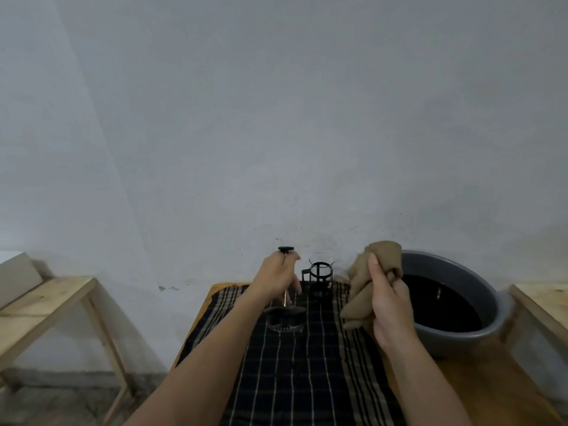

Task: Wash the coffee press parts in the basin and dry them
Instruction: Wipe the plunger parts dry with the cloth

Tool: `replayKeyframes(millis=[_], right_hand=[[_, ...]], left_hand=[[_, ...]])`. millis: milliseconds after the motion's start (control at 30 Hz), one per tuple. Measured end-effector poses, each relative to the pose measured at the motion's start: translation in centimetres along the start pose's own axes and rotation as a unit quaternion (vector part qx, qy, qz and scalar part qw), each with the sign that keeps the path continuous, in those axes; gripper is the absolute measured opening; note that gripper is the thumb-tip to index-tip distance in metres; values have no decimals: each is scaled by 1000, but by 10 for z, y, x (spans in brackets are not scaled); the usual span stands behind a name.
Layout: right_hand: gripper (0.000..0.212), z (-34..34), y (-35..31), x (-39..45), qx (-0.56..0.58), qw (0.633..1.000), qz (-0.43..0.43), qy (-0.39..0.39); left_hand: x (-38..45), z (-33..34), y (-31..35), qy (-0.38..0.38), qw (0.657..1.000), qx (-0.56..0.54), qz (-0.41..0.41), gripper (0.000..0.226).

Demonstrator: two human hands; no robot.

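Observation:
My left hand (278, 279) grips the thin rod of the plunger (285, 318) just under its black knob, holding it upright with its lid and filter disc low over the striped cloth (295, 373). My right hand (388, 305) is closed on a bunched tan towel (373, 265), held in the air to the right of the plunger. The glass carafe in its black frame (320, 276) stands upright at the back of the cloth, between my hands. The grey basin (458, 336) with dark water sits at the right.
The dark striped cloth covers the middle of a wooden table (479, 382). A grey wall rises right behind it. Wooden benches stand to the left (46, 305) and to the right (544, 299).

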State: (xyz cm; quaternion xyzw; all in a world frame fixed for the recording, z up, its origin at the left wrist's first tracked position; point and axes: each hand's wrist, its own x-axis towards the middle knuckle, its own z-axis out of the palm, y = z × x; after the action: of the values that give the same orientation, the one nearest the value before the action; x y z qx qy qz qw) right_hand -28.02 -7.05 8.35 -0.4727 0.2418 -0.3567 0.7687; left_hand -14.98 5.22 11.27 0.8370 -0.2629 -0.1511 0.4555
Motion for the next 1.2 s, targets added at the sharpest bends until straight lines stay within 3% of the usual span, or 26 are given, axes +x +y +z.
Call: replayKeyframes(millis=[100,133,200,233,300,367,433,567,633,733,800,900,1067,1200], right_hand=[[35,19,-6,3,-115,985,-71,-105],[31,25,-8,4,-201,964,-103,-142],[24,35,-7,9,-396,883,-155,-198],[23,37,-4,12,-452,850,-167,-213],[16,34,1,18,-485,829,-181,-211],[11,31,6,21,-477,834,-201,-189],[17,29,12,24,-460,849,-210,-155],[28,25,6,31,-441,874,-195,-67],[28,22,-1,35,-409,895,-177,-33],[25,18,-4,43,-278,951,-128,53],[22,14,1,46,-186,974,-87,97],[25,11,30,40,-205,977,-48,33],[21,0,51,27,-309,948,-34,-74],[21,-8,30,22,-231,970,-72,-1]], left_hand=[[-6,20,0,-22,993,112,40,40],[-9,28,2,-46,991,116,45,37],[-14,40,6,-101,988,111,26,25],[-16,44,6,-124,979,160,12,20],[-17,47,1,-107,955,274,42,34],[-16,49,-6,-91,949,298,57,45],[-16,53,-8,-80,961,248,91,51],[-16,48,-10,-131,967,204,77,27],[-18,45,-10,-183,967,174,27,21],[-23,46,-13,-254,963,23,-85,15],[-26,51,-10,-226,966,-71,-104,19],[-23,59,-4,-151,984,-48,-76,23],[-13,59,-15,-136,986,0,-98,23],[-7,63,-31,-104,987,47,-116,21]])
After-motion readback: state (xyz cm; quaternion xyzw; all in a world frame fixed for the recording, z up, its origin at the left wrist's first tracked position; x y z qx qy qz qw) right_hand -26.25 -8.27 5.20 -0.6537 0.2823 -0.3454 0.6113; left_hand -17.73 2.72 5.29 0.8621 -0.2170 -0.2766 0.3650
